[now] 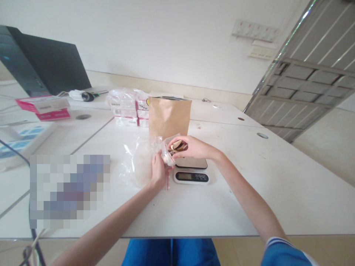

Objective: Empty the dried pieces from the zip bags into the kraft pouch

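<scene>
My left hand is closed around a small clear zip bag, its mouth tilted toward the right. My right hand curves over that mouth, with thumb and fingers around several dried brown slices. Just below and to the right sits a white digital kitchen scale, its plate partly hidden by my right hand. Behind both hands a brown kraft paper pouch stands upright with its top open. Clear plastic bags lie beside my left hand.
Plastic-wrapped pink and white boxes are stacked behind the bags. At the left are flat pink boxes, a power strip, a black computer case and a cable. Holes pierce the white table.
</scene>
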`<state>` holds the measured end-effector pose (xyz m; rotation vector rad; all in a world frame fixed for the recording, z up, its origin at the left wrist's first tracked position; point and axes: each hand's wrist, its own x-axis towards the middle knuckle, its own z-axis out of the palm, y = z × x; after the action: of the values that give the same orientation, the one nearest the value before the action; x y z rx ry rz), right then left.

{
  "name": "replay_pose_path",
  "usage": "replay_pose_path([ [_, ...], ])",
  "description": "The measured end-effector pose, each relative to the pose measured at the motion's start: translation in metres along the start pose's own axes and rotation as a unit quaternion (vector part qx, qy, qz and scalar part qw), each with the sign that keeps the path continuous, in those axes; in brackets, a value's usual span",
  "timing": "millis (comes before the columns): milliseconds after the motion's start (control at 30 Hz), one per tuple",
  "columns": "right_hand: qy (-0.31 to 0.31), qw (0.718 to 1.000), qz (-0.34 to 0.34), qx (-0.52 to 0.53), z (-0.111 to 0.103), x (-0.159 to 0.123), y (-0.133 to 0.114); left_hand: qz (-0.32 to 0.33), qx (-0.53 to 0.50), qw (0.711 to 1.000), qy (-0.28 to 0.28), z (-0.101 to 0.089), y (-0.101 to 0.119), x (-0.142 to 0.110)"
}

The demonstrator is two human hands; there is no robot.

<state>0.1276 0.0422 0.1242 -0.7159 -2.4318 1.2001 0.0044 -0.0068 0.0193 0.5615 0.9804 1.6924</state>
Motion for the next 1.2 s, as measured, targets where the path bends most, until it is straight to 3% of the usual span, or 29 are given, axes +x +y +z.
replay_pose_path([
  [233, -0.022, 0.996, -0.035, -0.078, -0.006, 0.0, -0.007, -0.011, 0.006, 1.0, -0.001, -0.001, 0.001, -0.001],
  [467, 0.013, 0.991, -0.054, -0.119, -0.018, -0.006, -0.023, -0.018, -0.004, 1.0, -0.006, 0.001, 0.002, -0.002],
  [567, 0.126, 0.976, -0.126, -0.123, -0.038, 0.004, -0.034, -0.022, -0.005, 1.0, -0.005, 0.0, 0.002, -0.002],
  [700, 0.332, 0.9, -0.207, -0.191, -0.065, 0.047, -0.039, -0.028, -0.003, 1.0, -0.004, -0.001, 0.001, -0.003],
  [800, 0.394, 0.857, -0.213, -0.254, -0.077, 0.085, -0.029, -0.03, -0.003, 1.0, -0.005, -0.001, 0.002, -0.003],
  [933, 0.369, 0.851, -0.196, -0.318, -0.075, 0.113, -0.009, -0.031, -0.003, 0.999, -0.002, 0.001, 0.003, -0.004],
  [1200, 0.349, 0.862, -0.192, -0.312, -0.061, 0.111, 0.0, -0.046, 0.001, 0.999, 0.003, 0.001, 0.002, -0.003],
])
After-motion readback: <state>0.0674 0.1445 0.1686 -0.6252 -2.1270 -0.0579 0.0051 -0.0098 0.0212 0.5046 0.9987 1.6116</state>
